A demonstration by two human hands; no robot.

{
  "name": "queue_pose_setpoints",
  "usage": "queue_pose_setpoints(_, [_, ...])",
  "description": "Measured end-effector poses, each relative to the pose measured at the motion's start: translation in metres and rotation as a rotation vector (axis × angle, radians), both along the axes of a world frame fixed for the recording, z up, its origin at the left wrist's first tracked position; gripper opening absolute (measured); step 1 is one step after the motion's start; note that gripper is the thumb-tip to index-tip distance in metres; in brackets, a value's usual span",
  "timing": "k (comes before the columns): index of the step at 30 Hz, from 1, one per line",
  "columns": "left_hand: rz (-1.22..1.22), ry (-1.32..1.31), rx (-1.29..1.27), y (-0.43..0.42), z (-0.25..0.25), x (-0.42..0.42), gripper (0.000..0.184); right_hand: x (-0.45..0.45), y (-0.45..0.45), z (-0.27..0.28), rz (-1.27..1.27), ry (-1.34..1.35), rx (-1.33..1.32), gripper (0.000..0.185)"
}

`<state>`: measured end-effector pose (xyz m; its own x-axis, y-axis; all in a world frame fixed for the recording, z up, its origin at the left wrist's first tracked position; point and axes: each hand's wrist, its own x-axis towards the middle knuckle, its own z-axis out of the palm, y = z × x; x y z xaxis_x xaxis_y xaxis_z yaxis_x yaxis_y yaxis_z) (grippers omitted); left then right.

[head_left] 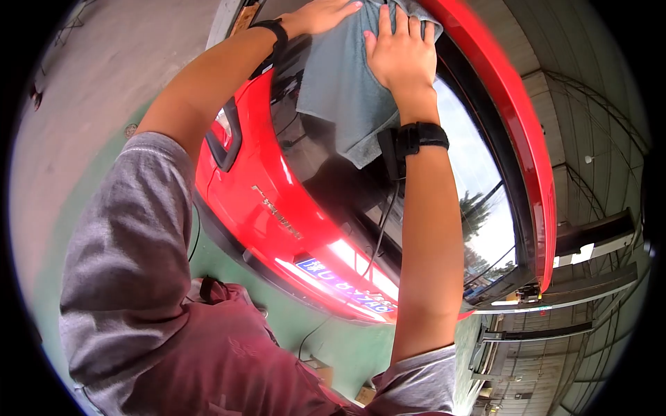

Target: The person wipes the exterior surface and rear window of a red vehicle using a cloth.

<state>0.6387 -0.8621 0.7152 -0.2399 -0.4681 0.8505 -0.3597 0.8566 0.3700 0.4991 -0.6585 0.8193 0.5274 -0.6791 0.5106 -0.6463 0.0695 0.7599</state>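
Observation:
A blue-grey cloth (347,97) lies spread against the dark rear window (479,173) of a red car (270,187). Pressed flat on its upper part is my right hand (404,59), fingers spread and extended. My left hand (322,15) rests with its fingers stretched out at the cloth's upper left edge, near the top of the view. The cloth's lower corner hangs over the glass beside my right wrist. Each wrist wears a black strap, and a thin cable runs down from the right one.
A blue number plate (347,284) sits on the car's lower rear. Left of the car is a grey and green floor (90,118). Cardboard boxes (319,371) stand on the floor below. A metal-framed roof (590,104) shows at the right.

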Motion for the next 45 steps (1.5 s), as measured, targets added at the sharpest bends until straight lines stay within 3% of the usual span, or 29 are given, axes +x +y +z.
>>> queue_pose_setpoints(1, [0.003, -0.004, 0.023, -0.002, -0.008, 0.002, 0.068, 0.005, -0.003, -0.002, 0.105, -0.03, -0.068, 0.073])
queue_pose_setpoints(5, [0.05, -0.085, -0.008, -0.004, -0.067, 0.023, 0.058, 0.024, -0.015, -0.03, 0.025, 0.008, 0.027, 0.061])
queue_pose_setpoints(7, [0.227, -0.432, 0.056, 0.047, -0.079, 0.048, 0.053, 0.035, -0.016, -0.059, 0.082, -0.004, 0.053, 0.057])
queue_pose_setpoints(10, [0.226, -0.38, 0.202, 0.059, -0.126, 0.068, 0.041, 0.064, -0.007, -0.11, 0.071, 0.017, 0.195, 0.058])
queue_pose_setpoints(11, [0.472, -0.575, -0.109, 0.048, -0.15, 0.069, 0.032, 0.073, -0.005, -0.131, 0.077, 0.008, 0.227, 0.06])
queue_pose_setpoints(14, [0.34, -0.79, 0.089, 0.096, -0.116, 0.089, 0.026, 0.095, 0.005, -0.179, 0.077, -0.066, 0.222, 0.061])
queue_pose_setpoints(17, [0.383, -0.873, 0.051, 0.098, -0.126, 0.094, 0.025, 0.104, 0.01, -0.199, 0.102, -0.211, 0.224, 0.061])
queue_pose_setpoints(20, [0.418, -0.736, -0.01, 0.092, -0.147, 0.092, 0.028, 0.105, 0.009, -0.208, 0.146, -0.26, 0.198, 0.061])
queue_pose_setpoints(23, [0.34, -0.306, -0.194, 0.076, -0.185, 0.088, 0.03, 0.111, 0.016, -0.214, 0.106, -0.335, 0.281, 0.061])
queue_pose_setpoints(26, [0.302, -0.224, 0.035, 0.098, -0.197, 0.095, 0.034, 0.116, 0.027, -0.238, 0.2, -0.441, 0.251, 0.062])
queue_pose_setpoints(28, [0.324, -0.12, -0.155, 0.109, -0.234, 0.099, 0.032, 0.118, 0.041, -0.251, 0.2, -0.427, 0.315, 0.062])
queue_pose_setpoints(30, [0.102, -0.28, 0.444, 0.179, -0.19, 0.112, 0.037, 0.117, 0.049, -0.259, 0.246, -0.381, 0.356, 0.061])
queue_pose_setpoints(32, [0.255, -0.445, 0.391, 0.187, -0.225, 0.107, 0.037, 0.115, 0.063, -0.256, 0.214, -0.347, 0.428, 0.059])
queue_pose_setpoints(35, [0.261, -0.386, 0.09, 0.185, -0.251, 0.109, 0.036, 0.11, 0.079, -0.262, 0.194, -0.29, 0.434, 0.057])
queue_pose_setpoints(38, [0.297, -0.74, 0.151, 0.17, -0.251, 0.12, 0.036, 0.101, 0.095, -0.253, 0.255, -0.385, 0.405, 0.057])
queue_pose_setpoints(39, [0.309, -0.726, 0.297, 0.188, -0.22, 0.108, 0.04, 0.093, 0.094, -0.252, 0.245, -0.339, 0.321, 0.056])
queue_pose_setpoints(42, [0.209, -0.505, 0.337, 0.201, -0.187, 0.095, 0.05, 0.07, 0.09, -0.252, 0.348, -0.458, 0.293, 0.056])
queue_pose_setpoints(43, [0.249, -0.421, 0.213, 0.193, -0.187, 0.083, 0.056, 0.062, 0.093, -0.238, 0.314, -0.382, 0.22, 0.055])
queue_pose_setpoints(45, [0.284, -0.375, 0.152, 0.179, -0.173, 0.057, 0.05, 0.043, 0.102, -0.2, 0.205, -0.262, 0.235, 0.054])
